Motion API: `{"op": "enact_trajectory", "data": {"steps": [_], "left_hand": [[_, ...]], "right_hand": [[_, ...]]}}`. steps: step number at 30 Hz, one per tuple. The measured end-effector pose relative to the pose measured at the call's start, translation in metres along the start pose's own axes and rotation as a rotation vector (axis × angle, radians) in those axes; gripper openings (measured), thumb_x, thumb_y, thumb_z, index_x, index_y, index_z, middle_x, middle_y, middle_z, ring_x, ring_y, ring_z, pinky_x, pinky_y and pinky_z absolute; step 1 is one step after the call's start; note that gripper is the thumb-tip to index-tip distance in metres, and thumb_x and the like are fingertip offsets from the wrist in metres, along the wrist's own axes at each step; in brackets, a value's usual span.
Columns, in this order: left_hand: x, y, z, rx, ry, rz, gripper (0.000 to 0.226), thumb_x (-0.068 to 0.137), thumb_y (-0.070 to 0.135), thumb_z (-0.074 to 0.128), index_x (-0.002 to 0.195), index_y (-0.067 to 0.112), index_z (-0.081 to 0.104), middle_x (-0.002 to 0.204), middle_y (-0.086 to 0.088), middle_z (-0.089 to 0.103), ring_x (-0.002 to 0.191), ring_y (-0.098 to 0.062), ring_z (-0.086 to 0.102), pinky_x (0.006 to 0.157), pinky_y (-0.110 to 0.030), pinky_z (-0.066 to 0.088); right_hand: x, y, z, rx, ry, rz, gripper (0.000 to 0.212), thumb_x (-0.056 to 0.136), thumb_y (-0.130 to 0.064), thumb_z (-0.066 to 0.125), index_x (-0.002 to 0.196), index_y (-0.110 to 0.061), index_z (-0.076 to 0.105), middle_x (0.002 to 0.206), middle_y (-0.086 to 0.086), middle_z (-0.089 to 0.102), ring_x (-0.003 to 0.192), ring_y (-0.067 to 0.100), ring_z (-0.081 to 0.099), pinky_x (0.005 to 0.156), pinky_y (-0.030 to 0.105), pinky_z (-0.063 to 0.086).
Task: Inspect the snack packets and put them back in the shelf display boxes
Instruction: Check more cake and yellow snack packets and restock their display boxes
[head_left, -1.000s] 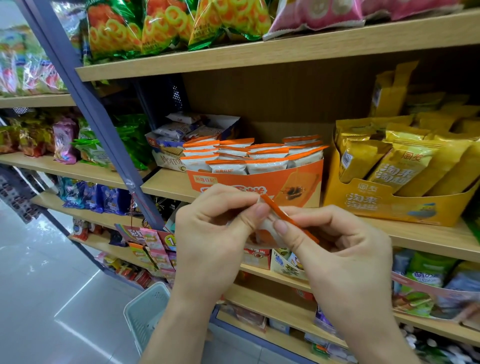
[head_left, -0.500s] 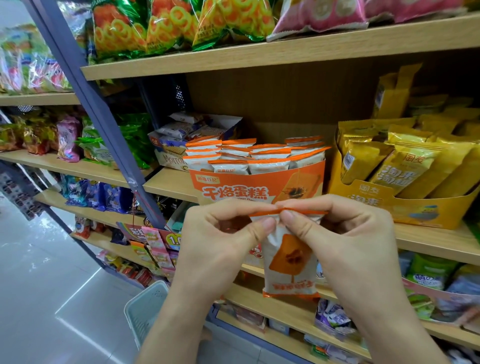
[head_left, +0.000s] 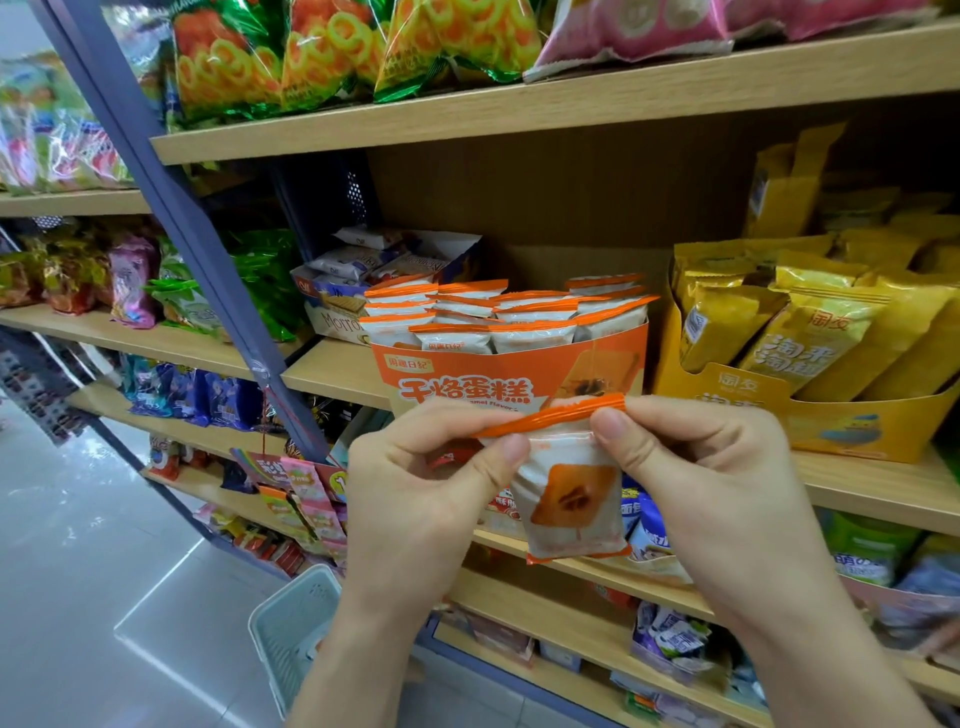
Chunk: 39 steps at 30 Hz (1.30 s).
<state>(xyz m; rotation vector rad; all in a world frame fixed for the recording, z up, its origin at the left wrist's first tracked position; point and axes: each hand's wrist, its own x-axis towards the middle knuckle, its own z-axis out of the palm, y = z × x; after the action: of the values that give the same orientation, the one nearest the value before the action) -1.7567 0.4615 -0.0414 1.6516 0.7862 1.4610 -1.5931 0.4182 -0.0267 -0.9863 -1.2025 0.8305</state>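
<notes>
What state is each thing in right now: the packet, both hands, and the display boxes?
Snack packet: out of its box, hanging upright, held by its orange top edge.
Left hand: pinches the packet's top left corner.
Right hand: pinches the top right corner.
Orange display box: open-topped, full of upright packets.
Yellow display box: open, gold packets leaning inside.

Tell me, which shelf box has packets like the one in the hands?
The orange box in the middle: its packets are white with orange tops, like the held packet. The yellow box holds golden ones.
</notes>
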Motion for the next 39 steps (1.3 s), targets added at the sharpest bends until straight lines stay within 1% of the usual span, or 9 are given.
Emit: {"op": "enact_trajectory", "data": {"steps": [4, 7, 11, 18, 23, 27, 33, 37, 39], "left_hand": [[0.003, 0.003, 0.003, 0.169, -0.076, 0.148, 0.017, 0.081, 0.028, 0.071, 0.097, 0.027, 0.073, 0.1, 0.001, 0.07, 0.102, -0.026, 0.066, 0.076, -0.03, 0.059], [0.006, -0.005, 0.003, 0.22, -0.004, 0.237, 0.014, 0.081, 0.022, 0.072, 0.095, 0.024, 0.073, 0.094, 0.002, 0.069, 0.097, -0.026, 0.066, 0.08, -0.028, 0.056], [0.006, -0.015, 0.004, -0.158, 0.157, 0.026, 0.01, 0.074, 0.023, 0.076, 0.084, 0.023, 0.076, 0.088, -0.005, 0.072, 0.088, -0.024, 0.069, 0.071, -0.033, 0.058], [0.006, -0.018, 0.007, -0.259, 0.144, -0.052, 0.011, 0.076, 0.025, 0.074, 0.087, 0.026, 0.076, 0.09, -0.004, 0.072, 0.087, -0.023, 0.068, 0.07, -0.03, 0.058], [0.005, -0.016, 0.004, -0.118, -0.046, 0.041, 0.024, 0.087, 0.029, 0.062, 0.109, 0.022, 0.069, 0.11, -0.012, 0.06, 0.106, -0.033, 0.057, 0.087, -0.047, 0.049], [0.007, -0.01, 0.004, 0.022, -0.046, 0.083, 0.032, 0.086, 0.047, 0.066, 0.102, 0.019, 0.069, 0.1, -0.006, 0.064, 0.095, -0.028, 0.062, 0.08, -0.043, 0.053], [0.009, -0.011, 0.004, 0.015, 0.002, 0.119, 0.012, 0.086, 0.022, 0.065, 0.094, 0.014, 0.069, 0.093, -0.003, 0.065, 0.09, -0.019, 0.062, 0.075, -0.028, 0.052], [0.007, -0.008, 0.004, 0.163, -0.024, 0.181, 0.011, 0.089, 0.02, 0.062, 0.098, 0.019, 0.068, 0.095, 0.003, 0.066, 0.092, -0.025, 0.063, 0.078, -0.037, 0.053], [0.008, -0.001, 0.002, 0.312, -0.111, 0.262, 0.018, 0.089, 0.017, 0.061, 0.104, 0.022, 0.068, 0.101, 0.007, 0.067, 0.101, -0.022, 0.063, 0.084, -0.033, 0.053]], "right_hand": [[-0.001, 0.003, 0.001, 0.005, 0.001, -0.045, 0.018, 0.073, -0.034, 0.064, 0.081, -0.044, 0.077, 0.082, -0.013, 0.076, 0.086, 0.006, 0.072, 0.067, 0.017, 0.056], [-0.001, 0.003, 0.0, 0.034, -0.058, -0.069, 0.024, 0.073, -0.029, 0.066, 0.093, -0.039, 0.076, 0.093, -0.016, 0.075, 0.096, 0.001, 0.069, 0.07, 0.013, 0.054], [-0.002, 0.007, -0.002, -0.175, -0.319, -0.053, 0.048, 0.084, -0.034, 0.055, 0.126, -0.056, 0.05, 0.119, -0.04, 0.056, 0.114, -0.015, 0.051, 0.079, 0.007, 0.05], [-0.003, 0.018, 0.0, -0.468, -0.262, -0.306, 0.049, 0.095, -0.034, 0.047, 0.141, -0.05, 0.037, 0.13, -0.046, 0.042, 0.125, -0.017, 0.041, 0.091, 0.002, 0.041], [-0.001, 0.022, -0.001, -0.511, -0.183, -0.393, 0.045, 0.095, -0.023, 0.05, 0.139, -0.033, 0.047, 0.133, -0.03, 0.051, 0.127, -0.011, 0.045, 0.098, 0.014, 0.046], [-0.002, 0.023, 0.001, -0.485, -0.118, -0.422, 0.04, 0.091, -0.019, 0.058, 0.131, -0.026, 0.056, 0.125, -0.023, 0.06, 0.12, -0.008, 0.054, 0.094, 0.011, 0.047], [-0.007, 0.023, 0.005, -0.422, -0.047, -0.404, 0.042, 0.086, -0.019, 0.064, 0.126, -0.03, 0.059, 0.117, -0.027, 0.06, 0.111, -0.011, 0.057, 0.083, 0.005, 0.047], [-0.006, 0.028, 0.006, -0.463, -0.017, -0.456, 0.038, 0.083, -0.009, 0.067, 0.119, -0.022, 0.064, 0.116, -0.02, 0.064, 0.111, -0.008, 0.059, 0.09, 0.007, 0.046], [-0.005, 0.03, 0.004, -0.501, 0.005, -0.466, 0.036, 0.083, -0.008, 0.067, 0.117, -0.02, 0.067, 0.116, -0.016, 0.066, 0.111, -0.006, 0.06, 0.089, 0.008, 0.047]]}}
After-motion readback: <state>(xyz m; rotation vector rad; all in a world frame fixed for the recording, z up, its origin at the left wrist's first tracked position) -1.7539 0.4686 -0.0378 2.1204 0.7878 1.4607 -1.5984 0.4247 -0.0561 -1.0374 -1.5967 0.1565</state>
